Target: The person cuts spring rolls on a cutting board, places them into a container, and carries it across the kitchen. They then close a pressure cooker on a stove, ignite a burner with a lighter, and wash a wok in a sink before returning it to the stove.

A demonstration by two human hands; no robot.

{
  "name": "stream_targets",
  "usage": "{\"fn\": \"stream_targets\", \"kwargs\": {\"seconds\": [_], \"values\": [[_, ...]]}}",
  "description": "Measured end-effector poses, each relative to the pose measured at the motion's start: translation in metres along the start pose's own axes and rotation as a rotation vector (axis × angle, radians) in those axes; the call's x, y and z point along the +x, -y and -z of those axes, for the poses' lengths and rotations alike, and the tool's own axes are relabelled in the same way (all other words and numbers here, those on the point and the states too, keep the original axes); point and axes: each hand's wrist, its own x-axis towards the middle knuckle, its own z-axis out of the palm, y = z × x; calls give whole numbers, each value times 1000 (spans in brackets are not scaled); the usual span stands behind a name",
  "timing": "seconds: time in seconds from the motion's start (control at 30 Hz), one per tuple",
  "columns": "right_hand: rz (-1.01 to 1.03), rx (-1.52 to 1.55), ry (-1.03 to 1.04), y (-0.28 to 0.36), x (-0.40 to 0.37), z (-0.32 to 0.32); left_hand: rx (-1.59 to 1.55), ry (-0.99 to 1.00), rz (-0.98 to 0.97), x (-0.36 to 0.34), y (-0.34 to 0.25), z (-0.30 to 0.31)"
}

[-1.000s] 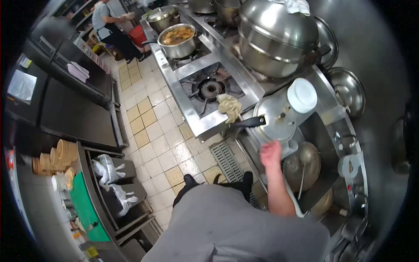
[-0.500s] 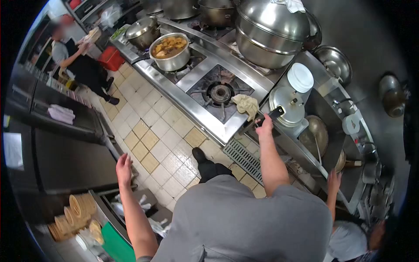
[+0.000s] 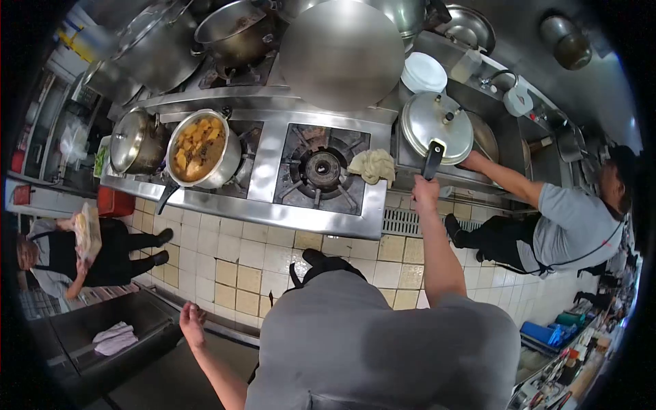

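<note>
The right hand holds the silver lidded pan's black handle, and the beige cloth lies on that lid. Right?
One error. The head view shows the right hand on the black handle of the silver lidded pan, but the beige cloth lies on the corner of the steel stove.

Plain grey short-sleeved shirt [image 3: 383,342] filling 6 o'clock, sleeves ending above the elbows, forearms bare, bare left hand [image 3: 193,320] and right hand [image 3: 425,195], black shoe [image 3: 321,262] at the shirt's 12 o'clock.
</note>
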Motion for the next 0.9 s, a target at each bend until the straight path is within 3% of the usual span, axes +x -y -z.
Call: {"fn": "stream_targets", "kwargs": {"seconds": [0.07,0.13,0.2,0.3,0.4,0.47,0.53,0.6,0.7,0.8,0.83,0.9], "values": [[-10,-13,-19,16,-32,3,-42,68,-138,49,-19,14],[-11,70,-1,33,-82,-1,75,-1,-163,77,-88,-6],[-38,39,-12,40,-127,-2,190,39,-421,147,-114,-2],[-17,-33,39,18,-177,-9,509,-9,-565,213,-191,-25],[-2,-145,-55,18,-242,-37,668,149,-709,316,-206,-30],[-20,-226,35,19,-295,-66,757,409,-626,353,-219,-43],[-27,-345,56,27,-341,-102,618,725,-348,385,-218,-53],[-33,-281,150,40,-389,-142,669,873,-358,405,-217,-56],[-145,-42,267,53,-447,-206,717,1039,-365,403,-226,-61],[-262,459,494,48,-489,-264,741,1164,-362,416,-223,-64],[-256,447,500,49,-498,-280,773,1224,-386,422,-219,-64],[-452,1020,757,53,-512,-305,820,1299,-430,431,-216,-61]]}}
